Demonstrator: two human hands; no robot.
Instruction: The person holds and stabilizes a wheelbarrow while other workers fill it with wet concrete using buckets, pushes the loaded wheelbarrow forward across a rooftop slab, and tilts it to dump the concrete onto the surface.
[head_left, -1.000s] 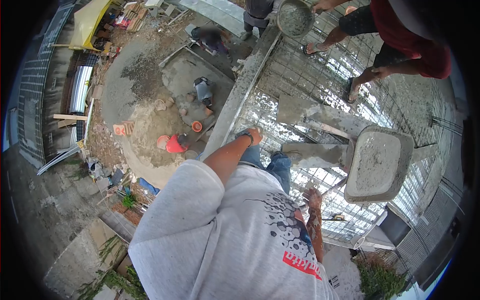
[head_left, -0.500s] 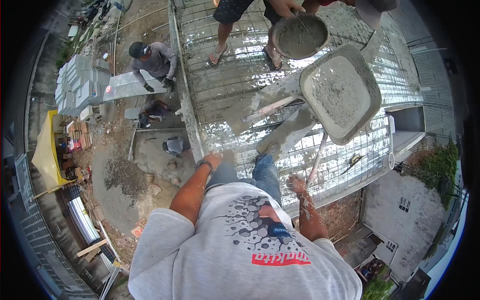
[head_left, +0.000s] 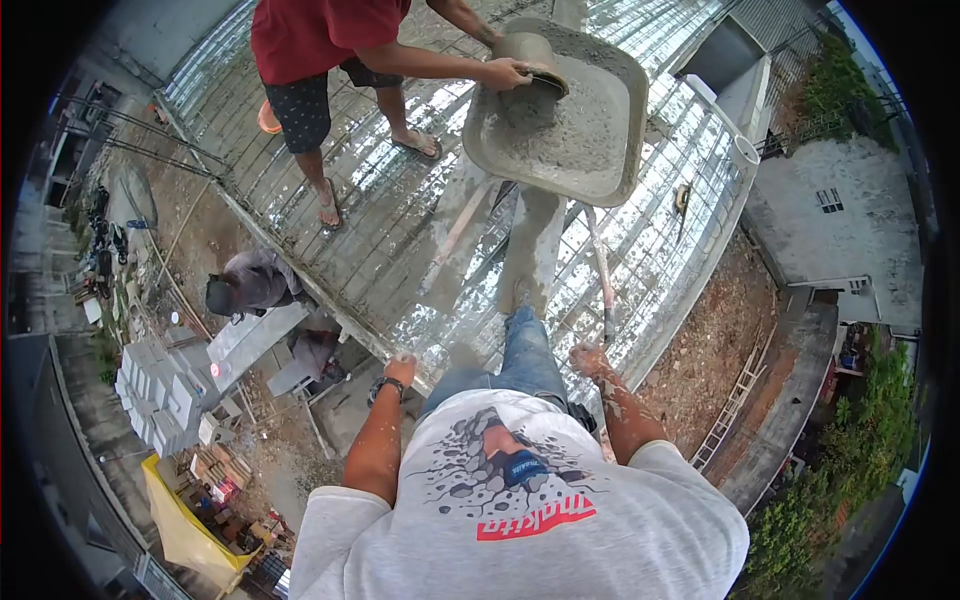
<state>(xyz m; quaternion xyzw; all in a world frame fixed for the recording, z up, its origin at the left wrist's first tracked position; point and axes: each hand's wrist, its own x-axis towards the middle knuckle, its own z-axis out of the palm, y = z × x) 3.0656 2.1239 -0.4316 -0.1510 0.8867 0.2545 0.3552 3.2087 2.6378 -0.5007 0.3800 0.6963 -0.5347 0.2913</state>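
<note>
The left hand, fingers curled with nothing visible in them, appears over the slab's left edge. The right hand is nearer the wheelbarrow, beside its right handle; whether those fingers grip cannot be told. The wheelbarrow stands ahead, toward the slab's right edge, long axis running away, 2 handles pointing back. Beyond, a co-worker tilts 1 bucket over it.

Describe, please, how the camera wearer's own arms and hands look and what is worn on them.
The left hand and right hand are ungloved. A dark band, perhaps a watch, circles the left wrist. Pale splashes spatter the right forearm. Both arms emerge from short, light grey T-shirt sleeves.
</note>
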